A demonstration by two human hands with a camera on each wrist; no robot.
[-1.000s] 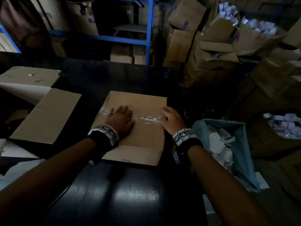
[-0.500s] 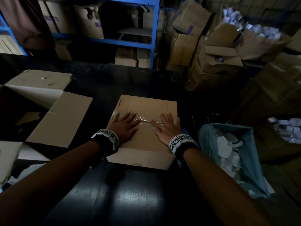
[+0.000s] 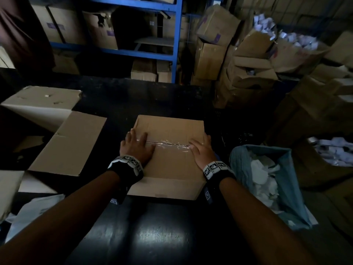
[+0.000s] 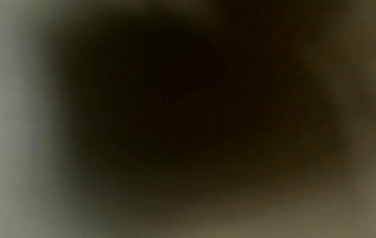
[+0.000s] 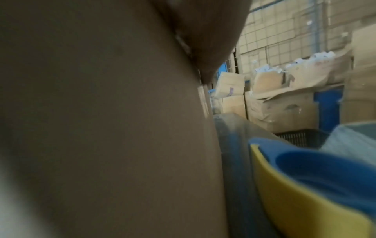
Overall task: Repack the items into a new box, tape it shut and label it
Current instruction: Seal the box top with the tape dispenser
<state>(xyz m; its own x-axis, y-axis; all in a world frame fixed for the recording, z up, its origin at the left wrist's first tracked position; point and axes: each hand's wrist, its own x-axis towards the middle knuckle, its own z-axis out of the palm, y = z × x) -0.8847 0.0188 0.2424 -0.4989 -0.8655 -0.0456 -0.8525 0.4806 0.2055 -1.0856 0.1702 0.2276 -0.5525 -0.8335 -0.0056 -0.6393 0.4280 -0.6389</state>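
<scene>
A closed brown cardboard box point(image 3: 172, 165) lies on the black table point(image 3: 149, 236), with a strip of clear tape point(image 3: 170, 145) along its top seam. My left hand point(image 3: 136, 146) lies flat on the left end of the tape, fingers straight. At the right end, my right hand point(image 3: 200, 150) presses flat on the tape near the box edge. In the right wrist view the box top point(image 5: 101, 128) fills the left of the frame, with my right hand point(image 5: 207, 40) on it. The left wrist view is dark and blurred.
An open empty cardboard box point(image 3: 57, 134) sits on the left of the table. A blue bag point(image 3: 282, 188) of white paper scraps stands to the right. A blue and yellow object point(image 5: 315, 185) lies beside the box. Blue shelving point(image 3: 175, 44) and stacked cartons point(image 3: 248, 64) stand behind.
Both hands met near the middle of the tape half a second ago and have since slid apart along it, the left one to the left end, the right one to the right end.
</scene>
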